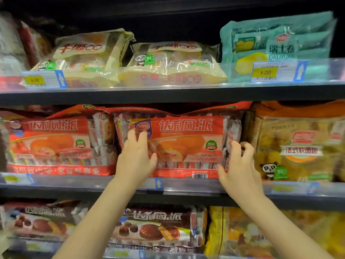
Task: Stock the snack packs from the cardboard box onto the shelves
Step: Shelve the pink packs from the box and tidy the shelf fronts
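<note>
A red snack pack (179, 146) printed with a filled cake is seen upright at the front of the middle shelf (93, 186), its lower edge behind the clear price rail. It is held at both ends. The left hand (136, 159) is laid flat on the pack's left face, fingers straight and pointing up, thumb spread toward the pack's centre. The right hand (240, 165) is set at the pack's right edge, its fingers curled round that edge and its thumb pressed on the front near the lower corner. Just left of the left hand, a second red pack (56, 146) of the same kind is stood, touching the held one. Just right of the right hand, an orange-and-gold bread bag (298, 146) with a panda mark is placed. Above both hands, on the upper shelf (168, 94), two pale yellow bread bags (171, 64) and a teal roll-cake pack (276, 47) are shown behind a price tag (265, 72) reading 5.00. Below the forearms, brown chocolate-pie packs (156, 228) are ranged on the lower shelf.
</note>
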`<state>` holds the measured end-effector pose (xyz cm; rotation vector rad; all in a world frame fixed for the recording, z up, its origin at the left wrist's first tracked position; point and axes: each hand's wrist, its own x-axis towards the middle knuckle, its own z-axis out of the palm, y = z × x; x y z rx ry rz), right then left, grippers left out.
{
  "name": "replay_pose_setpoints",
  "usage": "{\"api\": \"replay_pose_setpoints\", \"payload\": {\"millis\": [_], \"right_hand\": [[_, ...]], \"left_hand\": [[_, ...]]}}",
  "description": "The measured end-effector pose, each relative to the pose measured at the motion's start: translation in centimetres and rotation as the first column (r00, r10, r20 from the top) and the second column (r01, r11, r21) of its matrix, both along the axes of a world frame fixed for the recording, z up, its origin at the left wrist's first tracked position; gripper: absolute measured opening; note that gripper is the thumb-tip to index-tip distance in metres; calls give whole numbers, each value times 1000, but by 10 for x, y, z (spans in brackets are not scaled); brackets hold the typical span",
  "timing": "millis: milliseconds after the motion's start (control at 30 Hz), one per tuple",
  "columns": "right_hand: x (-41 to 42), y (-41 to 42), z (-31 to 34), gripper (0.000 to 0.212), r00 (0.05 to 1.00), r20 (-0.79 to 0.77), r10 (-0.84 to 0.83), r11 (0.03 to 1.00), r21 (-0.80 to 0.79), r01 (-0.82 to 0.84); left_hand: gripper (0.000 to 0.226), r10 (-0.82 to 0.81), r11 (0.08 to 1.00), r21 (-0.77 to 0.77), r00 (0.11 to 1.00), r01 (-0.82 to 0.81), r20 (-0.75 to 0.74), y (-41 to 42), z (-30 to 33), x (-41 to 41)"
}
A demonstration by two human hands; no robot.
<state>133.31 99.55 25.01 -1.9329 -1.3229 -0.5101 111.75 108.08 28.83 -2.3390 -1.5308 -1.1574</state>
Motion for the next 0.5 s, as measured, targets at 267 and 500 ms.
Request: {"api": "replay_pose_setpoints", "payload": {"millis": [267,500], "right_hand": [[17,-37,15,62,988,98,-122,992,-4,123],[65,-81,19,65,963,100,-252,963,-76,260]], "left_hand": [[50,-335,941,22,938,338,-87,-39,-9,67],[49,-527,848,-20,836,530,-153,-64,-12,136]]}}
